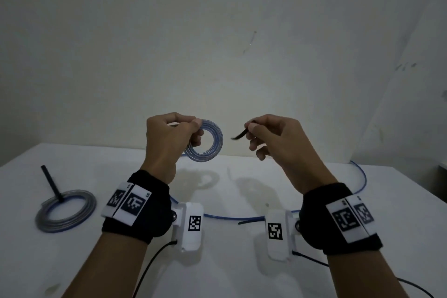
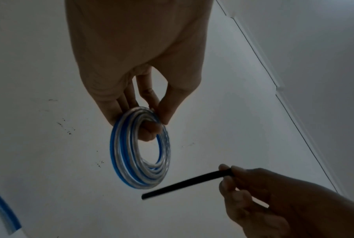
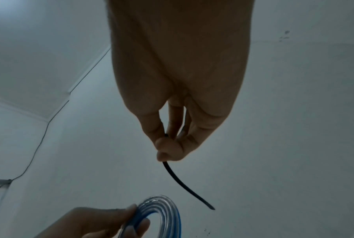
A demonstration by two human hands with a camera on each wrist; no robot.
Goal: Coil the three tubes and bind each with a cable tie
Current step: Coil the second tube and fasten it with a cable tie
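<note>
Head view: we see the left hand (image 1: 167,138) raised above the white worktop (image 1: 229,261), its grip pinching a small coil (image 1: 205,140) of clear, blue-striped tube at the upper left of the ring. The right hand (image 1: 273,138) is level with it and apart, its grip pinching a black cable tie (image 1: 239,135) whose free end points toward the coil without touching it. On the worktop we note a larger bound coil (image 1: 65,210) at far left with a black tie tail (image 1: 52,182) standing up from it, a loose tube (image 1: 242,217) curving behind the wrists, and a spare tie (image 1: 251,221) beside it.

Left wrist view: thumb and fingers clamp the coil (image 2: 140,149) at its top, one finger through the ring; the cable tie (image 2: 187,183) passes just below it.

Right wrist view: the right hand (image 3: 172,96) nips the cable tie (image 3: 184,185) near one end, the rest hanging in a curve beside the coil (image 3: 162,209).
</note>
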